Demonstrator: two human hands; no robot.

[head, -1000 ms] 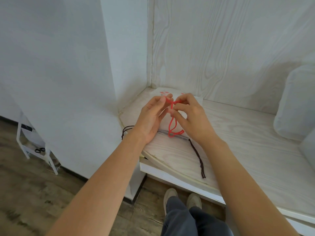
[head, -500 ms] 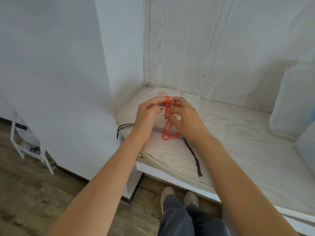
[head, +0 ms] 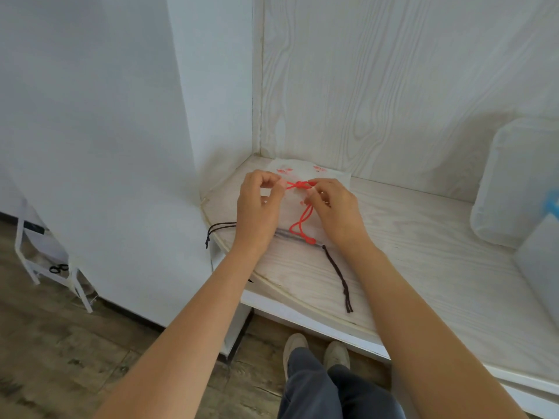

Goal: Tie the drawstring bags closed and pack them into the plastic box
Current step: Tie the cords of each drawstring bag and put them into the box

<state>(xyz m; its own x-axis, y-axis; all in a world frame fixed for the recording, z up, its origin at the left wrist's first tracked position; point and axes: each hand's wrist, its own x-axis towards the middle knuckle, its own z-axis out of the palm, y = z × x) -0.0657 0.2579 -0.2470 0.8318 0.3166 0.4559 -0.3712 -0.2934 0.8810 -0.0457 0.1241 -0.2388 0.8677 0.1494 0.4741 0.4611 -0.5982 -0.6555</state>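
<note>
Hands hide much of the white drawstring bag (head: 302, 170) on shelf (head: 423, 252); left hand (head: 260, 207) & right hand (head: 335, 210) each pinch one red drawstring (head: 299, 185). Plastic box (head: 511, 182) cut off at right. Two dark cords (head: 338, 276) visible.

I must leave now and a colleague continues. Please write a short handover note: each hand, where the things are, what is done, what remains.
Left hand and right hand each pinch one side of the red drawstring, with a knot between them, above the white bag lying on the wooden shelf.
A dark cord from another bag lies closer to the front edge.
The plastic box stands at the right; its contents cannot be seen.
Done: red knot formed.
Left: tighten it, tie the dark cord, pack the bags.
</note>
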